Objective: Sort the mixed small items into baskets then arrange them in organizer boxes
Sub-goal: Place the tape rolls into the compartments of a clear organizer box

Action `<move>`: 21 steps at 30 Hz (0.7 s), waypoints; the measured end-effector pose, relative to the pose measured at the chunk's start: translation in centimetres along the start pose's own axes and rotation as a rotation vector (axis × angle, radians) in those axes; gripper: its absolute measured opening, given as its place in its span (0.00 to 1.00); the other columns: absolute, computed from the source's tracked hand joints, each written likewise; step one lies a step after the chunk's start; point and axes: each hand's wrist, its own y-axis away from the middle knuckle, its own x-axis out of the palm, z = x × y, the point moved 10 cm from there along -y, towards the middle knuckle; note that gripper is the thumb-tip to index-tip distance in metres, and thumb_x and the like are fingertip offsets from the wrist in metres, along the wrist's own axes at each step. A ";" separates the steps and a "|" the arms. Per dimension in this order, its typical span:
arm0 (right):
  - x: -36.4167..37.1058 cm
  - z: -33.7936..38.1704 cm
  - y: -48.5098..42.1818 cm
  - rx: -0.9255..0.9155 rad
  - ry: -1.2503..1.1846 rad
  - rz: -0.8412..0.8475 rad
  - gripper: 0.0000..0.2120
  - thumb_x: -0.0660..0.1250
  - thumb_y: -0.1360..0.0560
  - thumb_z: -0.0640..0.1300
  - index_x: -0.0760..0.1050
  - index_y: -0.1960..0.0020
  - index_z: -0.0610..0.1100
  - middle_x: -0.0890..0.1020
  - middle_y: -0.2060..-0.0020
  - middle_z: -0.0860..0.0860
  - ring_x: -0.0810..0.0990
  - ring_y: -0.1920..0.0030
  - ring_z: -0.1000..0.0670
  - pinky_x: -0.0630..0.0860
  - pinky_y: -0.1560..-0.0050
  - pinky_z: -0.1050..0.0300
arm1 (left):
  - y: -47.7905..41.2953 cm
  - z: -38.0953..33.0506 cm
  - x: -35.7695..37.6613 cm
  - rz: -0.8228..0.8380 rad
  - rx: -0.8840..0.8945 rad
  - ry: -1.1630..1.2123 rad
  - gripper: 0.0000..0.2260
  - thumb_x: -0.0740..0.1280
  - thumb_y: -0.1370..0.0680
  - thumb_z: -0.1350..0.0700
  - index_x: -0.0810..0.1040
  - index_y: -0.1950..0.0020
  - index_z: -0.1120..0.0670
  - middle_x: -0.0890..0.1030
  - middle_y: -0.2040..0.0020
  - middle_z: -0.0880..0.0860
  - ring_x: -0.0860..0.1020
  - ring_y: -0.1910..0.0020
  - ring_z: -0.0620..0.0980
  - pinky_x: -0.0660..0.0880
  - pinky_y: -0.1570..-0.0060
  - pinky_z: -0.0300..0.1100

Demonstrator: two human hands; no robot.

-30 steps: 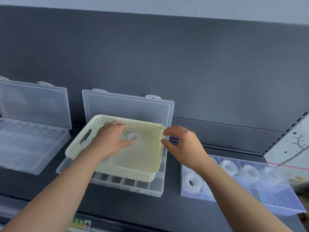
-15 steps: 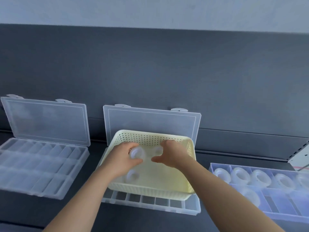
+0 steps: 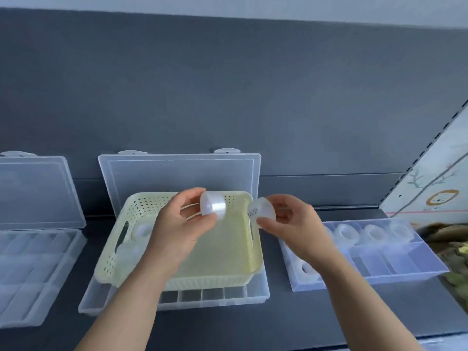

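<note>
On the dark worktop [image 3: 253, 325], a cream basket [image 3: 177, 279] sits on top of an open middle box [image 3: 202, 297], covering most of its compartments. Above the basket, the left hand [image 3: 177, 229] pinches a clear roll [image 3: 212, 206] between thumb and fingers [image 3: 188, 197]. The right hand [image 3: 296, 224], over the basket's right rim, pinches a second roll [image 3: 262, 211] the same way. At least one spare roll [image 3: 143, 229] lies low in the basket's left side. Right of the basket, the right box [image 3: 395, 262] already holds several rolls; left of the basket, the left box [image 3: 33, 262] looks unfilled. Behind the basket stands the middle box's lid [image 3: 177, 173]. Both grips look light and the rolls slick, so a slip could send one rolling across the worktop or into the wrong compartment. The basket, perched on the box rather than the worktop, may slide or tip if a wrist nudges it.
</note>
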 end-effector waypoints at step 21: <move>-23.9 -16.6 3.3 0.147 -0.075 -0.273 0.10 0.75 0.30 0.45 0.80 0.50 0.46 0.85 0.58 0.53 0.83 0.59 0.57 0.75 0.60 0.67 | 3.7 4.1 34.2 0.453 0.127 -0.754 0.14 0.74 0.31 0.49 0.78 0.48 0.52 0.77 0.51 0.48 0.76 0.53 0.49 0.77 0.51 0.50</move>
